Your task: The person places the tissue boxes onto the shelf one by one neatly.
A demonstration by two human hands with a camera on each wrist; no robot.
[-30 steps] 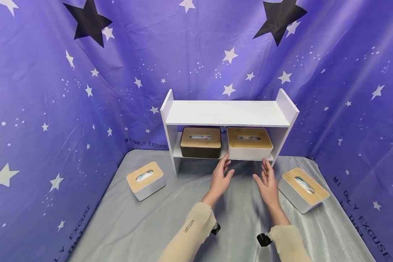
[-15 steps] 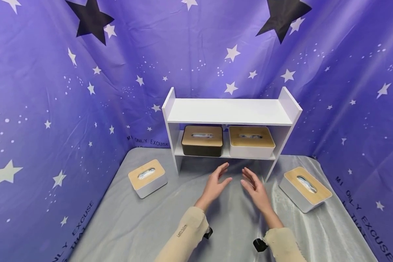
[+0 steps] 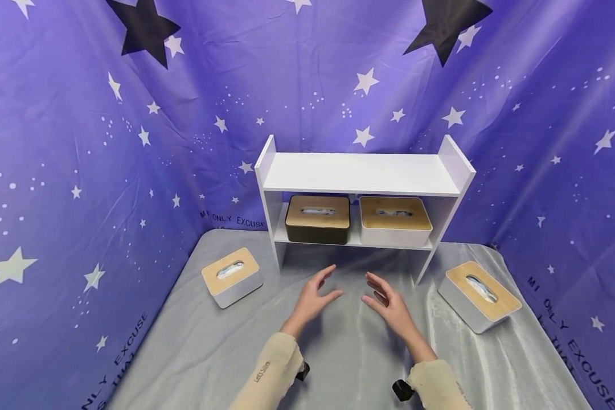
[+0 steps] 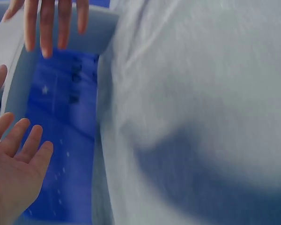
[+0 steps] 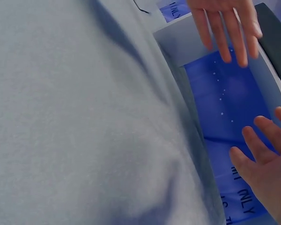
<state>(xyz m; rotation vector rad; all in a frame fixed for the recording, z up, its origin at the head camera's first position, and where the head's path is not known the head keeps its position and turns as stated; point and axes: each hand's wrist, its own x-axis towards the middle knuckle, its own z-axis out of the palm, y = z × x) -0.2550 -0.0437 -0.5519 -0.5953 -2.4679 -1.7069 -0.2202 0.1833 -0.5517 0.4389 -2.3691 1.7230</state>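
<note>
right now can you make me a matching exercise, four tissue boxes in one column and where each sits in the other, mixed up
Things:
1. black tissue box
2. white tissue box
3. grey tissue box with the lighter lid
4. grey tissue box with the darker lid

Places:
A. on the grey cloth, right of the shelf unit
B. lower shelf, left side
C. on the grey cloth, left of the shelf unit
D. lower shelf, right side

Pairs: 1-B, 2-D, 3-C, 4-A

Head view looks forward and down at the white shelf [image 3: 361, 173] from mid-distance; both wrist views sit close over the grey cloth [image 4: 201, 103] before it, sharing the hands.
</note>
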